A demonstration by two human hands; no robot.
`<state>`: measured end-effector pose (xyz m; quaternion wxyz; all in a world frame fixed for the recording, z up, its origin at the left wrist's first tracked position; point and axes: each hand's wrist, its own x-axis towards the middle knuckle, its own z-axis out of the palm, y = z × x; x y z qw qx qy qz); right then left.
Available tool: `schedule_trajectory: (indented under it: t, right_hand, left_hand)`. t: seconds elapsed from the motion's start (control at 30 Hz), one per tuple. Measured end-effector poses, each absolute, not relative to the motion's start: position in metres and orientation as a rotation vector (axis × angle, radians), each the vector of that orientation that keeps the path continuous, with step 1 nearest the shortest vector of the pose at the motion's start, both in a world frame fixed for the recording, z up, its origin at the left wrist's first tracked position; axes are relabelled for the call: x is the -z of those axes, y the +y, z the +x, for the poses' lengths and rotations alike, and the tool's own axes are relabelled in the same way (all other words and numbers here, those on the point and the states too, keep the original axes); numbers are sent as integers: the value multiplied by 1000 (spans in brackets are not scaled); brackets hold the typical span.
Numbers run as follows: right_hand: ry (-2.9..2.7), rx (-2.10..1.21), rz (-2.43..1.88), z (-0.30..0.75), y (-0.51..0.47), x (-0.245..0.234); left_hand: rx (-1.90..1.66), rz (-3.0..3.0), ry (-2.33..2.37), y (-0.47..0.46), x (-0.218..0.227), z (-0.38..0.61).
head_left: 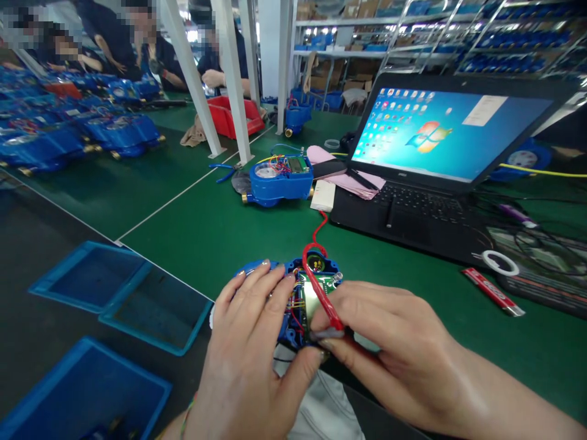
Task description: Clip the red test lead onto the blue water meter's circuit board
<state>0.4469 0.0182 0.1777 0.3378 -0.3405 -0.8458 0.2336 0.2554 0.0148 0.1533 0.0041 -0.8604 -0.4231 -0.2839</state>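
A blue water meter [290, 335] is at the green table's near edge, its electronics housing uncovered. Inside it show a green circuit board [328, 282], thin coloured wires and a round black part. My left hand [257, 342] lies over the meter's left side, fingers stretched across it and thumb along the near edge, gripping it. With thumb and fingertips, my right hand [389, 336] pinches the end of a red cable [316, 287] against the board's near right corner. My fingers hide the cable's tip. From there the cable loops up and back to a small white box [323, 195].
A second blue water meter [279, 183] stands beyond. An open laptop [413, 201] is at right, with a red-and-white stick-shaped packet [493, 292] before it. Blue trays [87, 391] lie lower left. White posts [232, 79], a red bin [250, 116] and people stand behind.
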Motion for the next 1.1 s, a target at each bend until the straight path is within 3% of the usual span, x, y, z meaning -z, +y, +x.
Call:
schedule_trajectory:
  t: [1.1]
  right_hand:
    - [-2209, -580, -900, 446, 20, -181]
  left_hand:
    - [859, -2617, -1168, 23, -146, 251]
